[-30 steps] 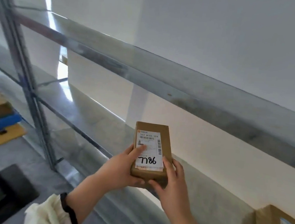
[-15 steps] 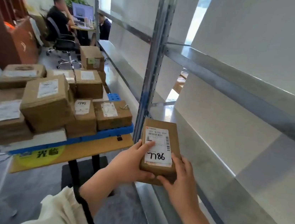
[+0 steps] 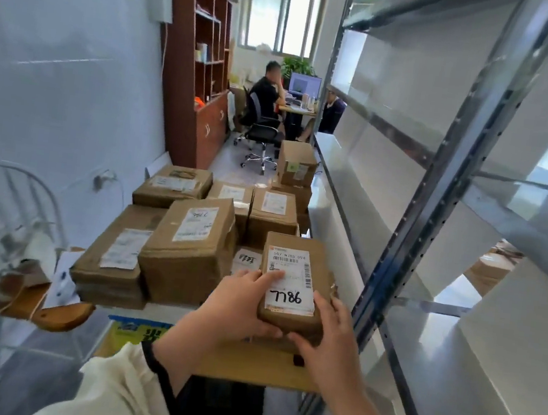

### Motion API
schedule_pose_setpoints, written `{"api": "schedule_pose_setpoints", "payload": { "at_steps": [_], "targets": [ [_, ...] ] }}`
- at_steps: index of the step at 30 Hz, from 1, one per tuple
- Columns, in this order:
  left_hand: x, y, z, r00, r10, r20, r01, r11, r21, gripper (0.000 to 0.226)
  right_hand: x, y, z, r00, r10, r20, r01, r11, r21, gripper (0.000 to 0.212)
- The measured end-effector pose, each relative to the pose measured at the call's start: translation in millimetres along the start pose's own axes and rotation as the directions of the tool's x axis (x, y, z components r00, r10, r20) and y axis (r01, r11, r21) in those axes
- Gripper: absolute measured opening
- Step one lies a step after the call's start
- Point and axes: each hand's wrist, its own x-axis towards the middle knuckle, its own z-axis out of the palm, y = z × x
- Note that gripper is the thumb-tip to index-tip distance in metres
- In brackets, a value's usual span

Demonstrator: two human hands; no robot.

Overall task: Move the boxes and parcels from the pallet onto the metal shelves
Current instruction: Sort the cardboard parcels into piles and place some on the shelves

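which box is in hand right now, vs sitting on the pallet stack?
The small flat box with "7786" handwritten on its white label: left hand and right hand both grip it. The other boxes sit stacked behind it, untouched.

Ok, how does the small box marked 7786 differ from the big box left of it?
Size: the small box is flat and slim; the big box is taller and bulkier. State: the small box is held by the left hand and right hand; the big box rests unheld among other boxes. Marking: the small box shows bold 7786; the big box's writing is fainter. Both are brown cardboard with white labels.
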Motion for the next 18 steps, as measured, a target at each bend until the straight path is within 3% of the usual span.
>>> {"api": "schedule_pose_setpoints", "payload": {
  "at_steps": [4, 9, 18],
  "targets": [
    [51, -20, -15, 0.994, -0.105, -0.03, 0.107, 0.989, 0.1, 0.101, 70, 2, 10, 0.995, -0.091, 0.039, 0.089, 0.995, 0.035, 0.081],
    [85, -44, -20, 0.972, -0.235, 0.013, 0.234, 0.969, 0.077, 0.1, 120, 2, 35, 0.984, -0.149, 0.094, 0.143, 0.987, 0.066, 0.078],
    [104, -74, -10, 0.961, -0.273, 0.043, 0.264, 0.952, 0.156, 0.097, 146, 6, 78, 0.98, -0.143, 0.139, 0.128, 0.985, 0.113, 0.075]
  ]
}}
